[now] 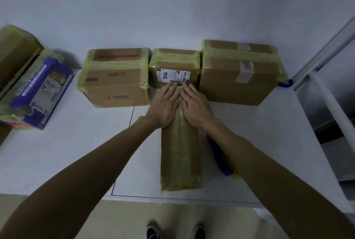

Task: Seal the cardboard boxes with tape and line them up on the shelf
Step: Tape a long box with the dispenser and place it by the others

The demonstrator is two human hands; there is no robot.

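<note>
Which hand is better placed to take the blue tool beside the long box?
Right hand, probably. The blue tool lies right of the long box, on that hand's side; the left hand would cross the box.

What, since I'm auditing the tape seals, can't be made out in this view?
Long box, far seam end: head view, under the left hand and right hand.
Blue-and-yellow object: head view, mostly behind the right forearm.
Shipping label print: head view, too small.
Leftmost box: head view, cut by the left edge.

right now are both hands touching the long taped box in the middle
Touching. The head view shows the left hand and right hand lying flat, fingers straight, on the far end of the long box.
</note>
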